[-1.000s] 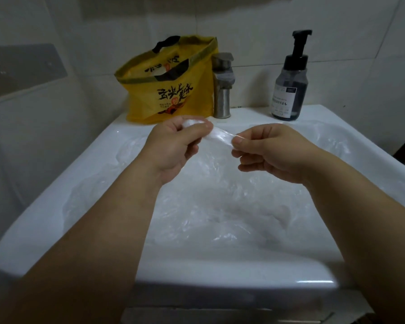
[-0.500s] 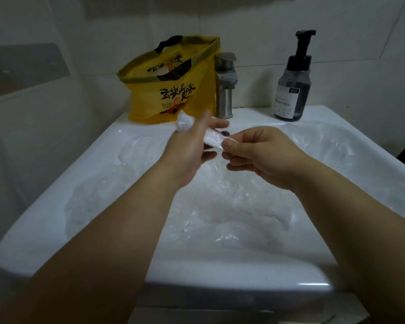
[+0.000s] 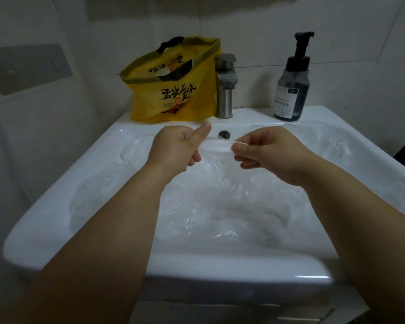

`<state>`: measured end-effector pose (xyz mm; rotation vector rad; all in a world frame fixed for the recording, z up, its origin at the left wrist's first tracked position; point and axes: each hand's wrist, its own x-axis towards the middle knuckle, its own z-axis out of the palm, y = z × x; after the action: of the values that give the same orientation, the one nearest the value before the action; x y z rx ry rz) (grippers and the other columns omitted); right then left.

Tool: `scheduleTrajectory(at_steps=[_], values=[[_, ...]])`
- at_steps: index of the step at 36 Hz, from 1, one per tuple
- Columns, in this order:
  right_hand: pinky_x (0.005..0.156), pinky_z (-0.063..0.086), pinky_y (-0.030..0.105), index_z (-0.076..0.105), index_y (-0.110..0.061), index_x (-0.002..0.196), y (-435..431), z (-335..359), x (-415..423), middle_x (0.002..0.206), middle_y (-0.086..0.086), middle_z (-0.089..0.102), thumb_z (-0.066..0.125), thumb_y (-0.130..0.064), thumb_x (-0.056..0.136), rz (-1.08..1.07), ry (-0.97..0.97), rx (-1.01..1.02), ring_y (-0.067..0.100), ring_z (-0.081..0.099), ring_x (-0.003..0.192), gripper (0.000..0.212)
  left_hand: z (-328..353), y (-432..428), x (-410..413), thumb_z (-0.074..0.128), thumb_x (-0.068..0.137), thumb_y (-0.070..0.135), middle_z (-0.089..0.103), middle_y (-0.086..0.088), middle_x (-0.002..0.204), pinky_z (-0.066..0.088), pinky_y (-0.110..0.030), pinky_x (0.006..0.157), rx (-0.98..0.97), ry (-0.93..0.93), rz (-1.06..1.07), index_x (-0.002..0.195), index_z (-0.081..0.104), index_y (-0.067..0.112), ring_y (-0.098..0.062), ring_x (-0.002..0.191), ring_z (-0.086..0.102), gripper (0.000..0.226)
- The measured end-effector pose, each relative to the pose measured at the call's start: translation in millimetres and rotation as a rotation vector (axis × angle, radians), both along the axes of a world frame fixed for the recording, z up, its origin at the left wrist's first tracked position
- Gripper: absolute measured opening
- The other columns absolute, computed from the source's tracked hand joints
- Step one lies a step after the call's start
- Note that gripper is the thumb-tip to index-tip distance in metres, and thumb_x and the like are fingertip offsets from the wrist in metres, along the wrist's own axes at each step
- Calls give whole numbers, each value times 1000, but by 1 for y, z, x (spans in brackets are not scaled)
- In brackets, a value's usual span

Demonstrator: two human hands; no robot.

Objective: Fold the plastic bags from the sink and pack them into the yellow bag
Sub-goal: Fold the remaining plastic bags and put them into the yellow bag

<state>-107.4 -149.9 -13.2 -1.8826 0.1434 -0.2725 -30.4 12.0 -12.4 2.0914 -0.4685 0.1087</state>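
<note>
Compared with earlier, the left hand (image 3: pixel 175 149) and right hand (image 3: pixel 275 155) are being held wider apart. A folded plastic bag (image 3: pixel 218 145) is being pinched taut between their closed grips above the sink (image 3: pixel 56 206), before the yellow bag (image 3: pixel 173 94).

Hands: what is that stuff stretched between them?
A clear plastic bag, folded narrow, runs from the left hand to the right hand, each holding an end; the head view shows it.

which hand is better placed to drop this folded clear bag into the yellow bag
Left, probably. The left hand grips one end of the folded clear plastic bag and sits nearest the open yellow plastic bag; the right hand is farther, right of the steel faucet.
</note>
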Motion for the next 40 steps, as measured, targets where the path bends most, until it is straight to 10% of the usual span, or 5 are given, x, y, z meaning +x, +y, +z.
scheduleTrajectory(at_steps=[8,15,23,31,40], values=[[79,58,30,68,-14,86,-14,8,1,82,6,68,65,-17,89,-70,-10,32,17,65,81,6,9,0,-2,45,102,28,59,2,71,50,-22,62,-183,163,-218,78,60,17,-9,61,52,30],[75,57,27,67,-9,95,-8,61,25,82,6,66,61,-16,92,-48,-133,-38,15,62,75,10,57,-3,20,56,98,20,65,3,67,49,-12,53,-305,16,-89,81,66,19,2,51,58,20],[70,51,34,63,-7,108,-3,101,69,89,12,58,57,-28,96,-73,-223,51,23,53,78,25,111,11,76,69,89,29,65,9,54,57,-31,71,-413,-190,195,66,68,28,-9,59,62,23],[57,52,20,67,-11,95,-21,115,105,83,6,62,58,-25,94,-106,-223,-47,14,57,69,16,137,-10,122,64,92,31,69,0,96,41,-21,76,-173,-320,365,108,74,15,-10,82,57,24],[67,50,30,67,-3,90,-31,109,136,79,8,62,58,-24,94,-121,-232,-94,16,54,69,23,127,-44,160,62,94,25,70,-9,107,51,-31,80,364,-57,199,109,72,8,-24,93,64,25]])
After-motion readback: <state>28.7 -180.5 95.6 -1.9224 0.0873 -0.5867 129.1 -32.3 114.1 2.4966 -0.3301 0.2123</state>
